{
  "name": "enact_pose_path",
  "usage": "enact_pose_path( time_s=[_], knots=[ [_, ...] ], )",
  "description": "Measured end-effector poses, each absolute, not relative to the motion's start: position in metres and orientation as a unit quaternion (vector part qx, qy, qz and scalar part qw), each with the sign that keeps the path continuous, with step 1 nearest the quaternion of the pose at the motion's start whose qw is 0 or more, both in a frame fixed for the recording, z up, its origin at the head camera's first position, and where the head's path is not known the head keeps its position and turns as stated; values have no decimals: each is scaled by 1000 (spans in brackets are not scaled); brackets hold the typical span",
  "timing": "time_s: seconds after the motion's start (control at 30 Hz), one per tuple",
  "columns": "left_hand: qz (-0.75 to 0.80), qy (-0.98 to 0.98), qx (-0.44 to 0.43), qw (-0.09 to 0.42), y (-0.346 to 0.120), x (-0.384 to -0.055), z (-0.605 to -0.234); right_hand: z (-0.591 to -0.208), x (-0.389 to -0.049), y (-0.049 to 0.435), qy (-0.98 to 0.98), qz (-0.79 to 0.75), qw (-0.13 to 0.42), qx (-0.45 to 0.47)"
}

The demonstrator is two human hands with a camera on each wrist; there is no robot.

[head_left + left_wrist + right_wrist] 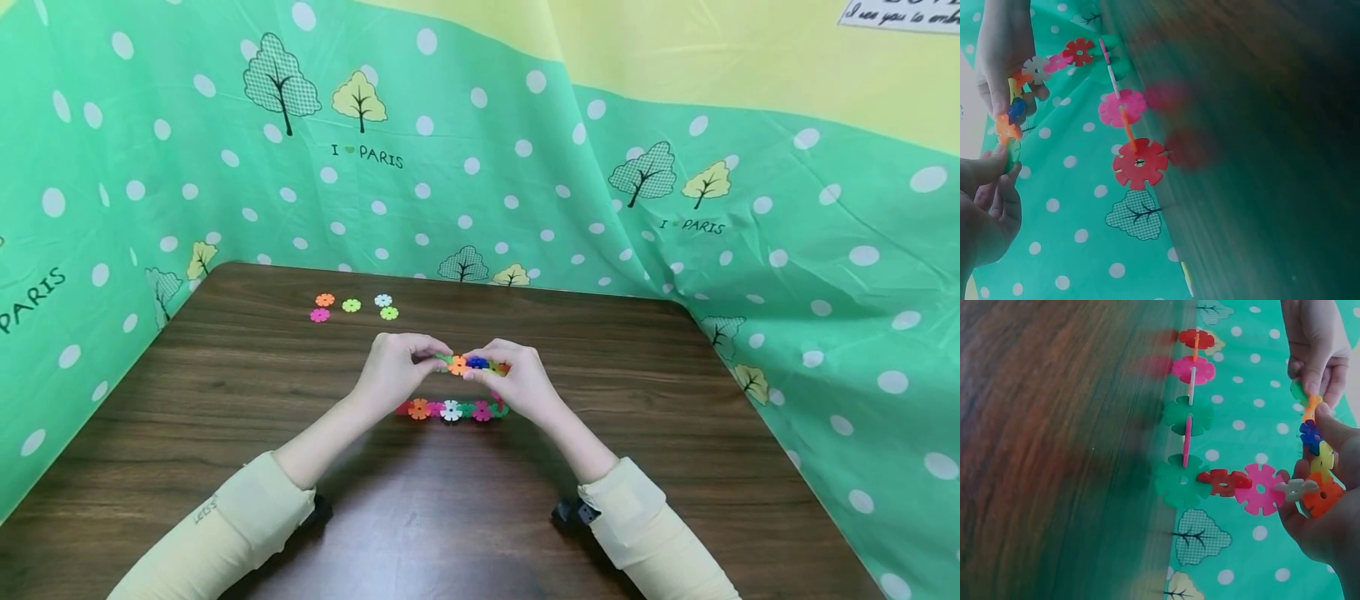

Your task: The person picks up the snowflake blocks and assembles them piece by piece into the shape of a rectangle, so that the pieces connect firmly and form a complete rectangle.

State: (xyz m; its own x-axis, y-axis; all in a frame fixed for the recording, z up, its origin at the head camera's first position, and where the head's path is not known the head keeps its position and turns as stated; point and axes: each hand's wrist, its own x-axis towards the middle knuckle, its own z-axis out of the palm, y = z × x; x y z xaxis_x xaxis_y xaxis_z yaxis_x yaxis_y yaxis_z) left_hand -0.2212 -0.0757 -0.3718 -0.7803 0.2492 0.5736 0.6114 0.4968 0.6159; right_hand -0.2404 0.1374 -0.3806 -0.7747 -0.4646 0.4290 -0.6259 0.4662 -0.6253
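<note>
Forearms (322, 437) extended and converging; left hand (392, 364) and right hand (523, 382) near each other, thumbs (429, 365) and curled fingers (427, 342) of both pinching.

See 5 loose flower discs (351, 306), 1 linked chain (451, 410) w/ approx. 15 pcs (1260, 489), 2 hands (393, 367) (517, 382), 2 sleeves (251, 517) (645, 525), 2 blk wrist units (319, 510) (570, 517), 1 tbl (427, 500).

A dark brown, wood-grain tabletop (675, 433) with rounded far corners stands before me. Green fabric (525, 196), slightly creased, hangs behind it and along both sides. Its surface carries white dots, printed trees (281, 79) and "PARIS" lettering (381, 157). A yellow band (720, 58) borders the top; a white panel (903, 15) bears black script. Soft light reflects off the near tabletop.
</note>
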Motion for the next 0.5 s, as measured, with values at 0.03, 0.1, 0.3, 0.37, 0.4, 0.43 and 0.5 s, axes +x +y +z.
enact_pose_path(
  time_s=[0.03, 0.1, 0.3, 0.37, 0.4, 0.43, 0.5],
  knots=[
    [-428, -839, -259, 214, -76, -221, -371, -380, -240, 138, -851, 403, 103, 321],
    [-426, -839, -262, 215, -76, -221, -371, -380, -240, 138, -851, 401, 108, 322],
    [-440, -840, -257, 187, -80, -222, -368, -379, -241, 138, -849, 398, 114, 329],
    [-440, -841, -259, 177, -81, -222, -368, -378, -241, 138, -848, 399, 114, 331],
    [-439, -843, -261, 172, -82, -223, -367, -378, -241, 138, -847, 398, 113, 332],
    [-438, -844, -263, 166, -83, -223, -367, -378, -241, 138, -848, 398, 113, 333],
    [-434, -846, -269, 152, -86, -225, -366, -378, -242, 139, -848, 396, 110, 334]
  ],
)
